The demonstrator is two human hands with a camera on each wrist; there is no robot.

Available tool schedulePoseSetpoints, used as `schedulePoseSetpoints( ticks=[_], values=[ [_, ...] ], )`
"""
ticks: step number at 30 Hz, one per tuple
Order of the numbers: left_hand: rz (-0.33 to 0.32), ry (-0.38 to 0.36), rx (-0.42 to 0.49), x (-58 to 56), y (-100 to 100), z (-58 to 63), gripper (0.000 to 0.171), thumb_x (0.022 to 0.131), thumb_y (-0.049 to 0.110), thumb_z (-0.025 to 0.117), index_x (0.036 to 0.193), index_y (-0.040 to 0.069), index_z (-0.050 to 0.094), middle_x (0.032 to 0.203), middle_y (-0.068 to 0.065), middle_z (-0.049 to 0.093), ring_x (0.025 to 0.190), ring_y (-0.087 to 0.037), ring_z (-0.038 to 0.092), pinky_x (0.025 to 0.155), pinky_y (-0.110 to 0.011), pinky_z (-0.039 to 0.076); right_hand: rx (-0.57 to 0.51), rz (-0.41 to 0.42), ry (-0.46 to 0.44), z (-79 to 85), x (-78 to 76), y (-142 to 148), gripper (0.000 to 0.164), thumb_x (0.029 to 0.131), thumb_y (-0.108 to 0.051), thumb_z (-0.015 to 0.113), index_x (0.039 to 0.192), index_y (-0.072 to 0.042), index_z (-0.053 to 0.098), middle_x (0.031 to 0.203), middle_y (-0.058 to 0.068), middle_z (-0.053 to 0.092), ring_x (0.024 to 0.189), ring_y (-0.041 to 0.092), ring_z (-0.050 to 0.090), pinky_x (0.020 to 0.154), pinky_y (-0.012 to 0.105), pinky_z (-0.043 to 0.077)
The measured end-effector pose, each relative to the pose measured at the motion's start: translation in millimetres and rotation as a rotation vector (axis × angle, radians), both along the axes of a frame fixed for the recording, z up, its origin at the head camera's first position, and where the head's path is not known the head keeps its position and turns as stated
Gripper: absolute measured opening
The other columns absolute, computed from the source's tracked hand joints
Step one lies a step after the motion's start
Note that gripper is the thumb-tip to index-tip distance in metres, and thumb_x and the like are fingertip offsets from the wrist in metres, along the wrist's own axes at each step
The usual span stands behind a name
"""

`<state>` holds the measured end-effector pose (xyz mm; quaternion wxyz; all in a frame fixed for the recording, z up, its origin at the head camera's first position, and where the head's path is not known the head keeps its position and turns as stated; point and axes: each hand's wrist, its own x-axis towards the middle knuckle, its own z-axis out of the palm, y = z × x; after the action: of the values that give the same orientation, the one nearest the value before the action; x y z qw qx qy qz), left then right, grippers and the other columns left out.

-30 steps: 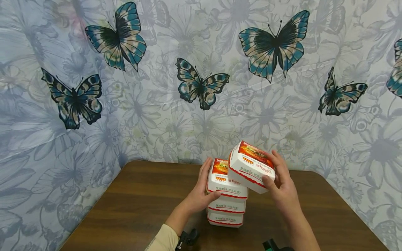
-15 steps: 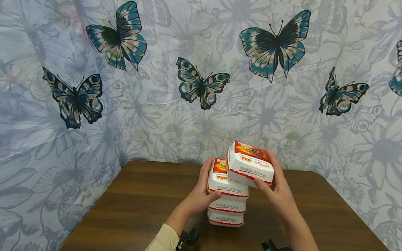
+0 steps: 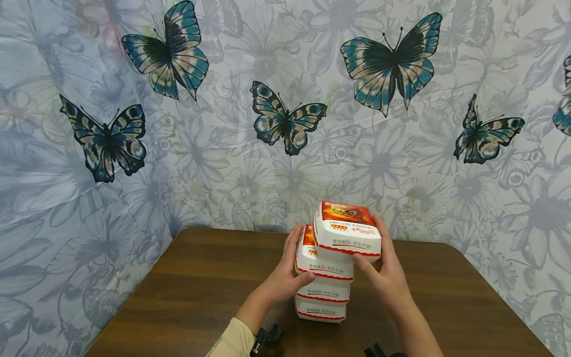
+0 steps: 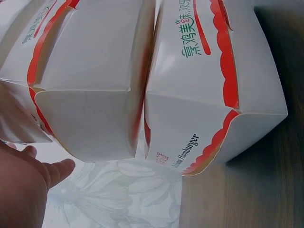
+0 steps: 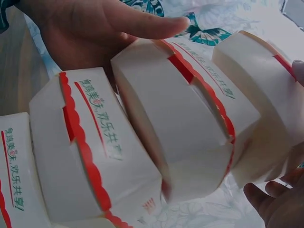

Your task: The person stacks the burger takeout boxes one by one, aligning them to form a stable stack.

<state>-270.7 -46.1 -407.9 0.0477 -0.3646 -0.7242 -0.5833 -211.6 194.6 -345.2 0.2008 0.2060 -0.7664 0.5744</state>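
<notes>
A white hamburger box (image 3: 350, 238) with a red picture lid is held in my right hand (image 3: 387, 275), thumb at its front and fingers along its right side. Below it stands a stack of three like boxes; the top one (image 3: 323, 265) sits over the middle box (image 3: 322, 291) and the bottom box (image 3: 320, 312). The held box lies above and slightly right of the stack; whether it touches cannot be told. My left hand (image 3: 281, 280) rests against the top stacked box, straight fingers along its left side and thumb at the front. Several fingertips are hidden.
The stack stands on a dark brown wooden table (image 3: 214, 277). Behind it hangs a pale floral cloth (image 3: 214, 188) with blue butterflies. Black wrist straps (image 3: 267, 339) show near the table's front.
My right hand has brought the held box left and levelled it, so it covers more of the stack's lid. My left hand and the stack have stayed in place.
</notes>
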Motion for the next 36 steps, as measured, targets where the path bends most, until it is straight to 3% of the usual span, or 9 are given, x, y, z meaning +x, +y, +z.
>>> schedulePoseSetpoints(
  ticks=[6, 10, 14, 24, 31, 36],
  values=[
    [-0.002, 0.009, 0.0, -0.9, 0.0, -0.4, 0.107, 0.089, 0.063, 0.064, 0.161, 0.029, -0.007, 0.167, 0.005, -0.008, 0.155, -0.019, -0.002, 0.12, -0.061, 0.016, -0.011, 0.044, 0.011, -2.3, -0.1, -2.1, 0.087, 0.095, 0.0, 0.058, 0.16, -0.033, 0.012, 0.15, 0.0, 0.037, 0.121, 0.009, 0.05, 0.09, 0.016, 0.048],
    [-0.002, 0.007, 0.006, -0.6, 0.2, 0.3, 0.106, 0.089, 0.06, 0.065, 0.16, 0.029, -0.008, 0.168, -0.001, -0.007, 0.154, -0.02, 0.002, 0.12, -0.061, 0.018, -0.019, 0.072, 0.012, -3.8, -0.7, -3.4, 0.088, 0.096, 0.001, 0.057, 0.161, -0.033, 0.009, 0.155, 0.001, 0.032, 0.123, 0.007, 0.05, 0.092, 0.015, 0.048],
    [0.001, 0.004, 0.011, 0.3, 0.6, 1.8, 0.106, 0.089, 0.06, 0.065, 0.16, 0.032, -0.008, 0.167, 0.005, -0.006, 0.154, -0.02, 0.004, 0.12, -0.061, 0.019, -0.024, 0.081, 0.009, -5.1, -1.2, -5.6, 0.09, 0.096, 0.002, 0.057, 0.161, -0.034, 0.008, 0.159, 0.0, 0.026, 0.124, 0.006, 0.05, 0.093, 0.014, 0.048],
    [-0.006, 0.009, 0.053, 7.0, 3.0, 12.2, 0.106, 0.09, 0.062, 0.062, 0.159, 0.034, -0.014, 0.166, 0.009, -0.012, 0.154, -0.023, 0.003, 0.117, -0.065, 0.019, 0.029, 0.052, -0.003, -7.9, -1.8, -9.9, 0.092, 0.095, 0.0, 0.06, 0.161, -0.036, 0.006, 0.147, -0.001, 0.039, 0.117, 0.006, 0.054, 0.089, 0.021, 0.051],
    [0.0, 0.113, 0.094, 12.0, 4.4, 18.3, 0.103, 0.094, 0.05, 0.063, 0.16, 0.028, -0.013, 0.167, 0.004, -0.007, 0.153, -0.021, 0.005, 0.116, -0.065, 0.021, 0.079, 0.011, 0.011, -10.7, -3.9, -13.0, 0.095, 0.094, -0.002, 0.063, 0.161, -0.036, 0.005, 0.154, -0.005, 0.032, 0.121, 0.006, 0.049, 0.092, 0.019, 0.047],
    [0.02, 0.214, 0.096, 13.6, 4.8, 18.6, 0.095, 0.098, 0.034, 0.063, 0.161, 0.018, -0.006, 0.168, 0.003, -0.014, 0.156, -0.021, -0.007, 0.117, -0.071, 0.013, 0.093, 0.012, 0.028, -11.9, -4.5, -15.2, 0.095, 0.093, -0.002, 0.064, 0.161, -0.035, 0.006, 0.153, -0.006, 0.033, 0.123, 0.005, 0.047, 0.093, 0.022, 0.047]
  ],
)
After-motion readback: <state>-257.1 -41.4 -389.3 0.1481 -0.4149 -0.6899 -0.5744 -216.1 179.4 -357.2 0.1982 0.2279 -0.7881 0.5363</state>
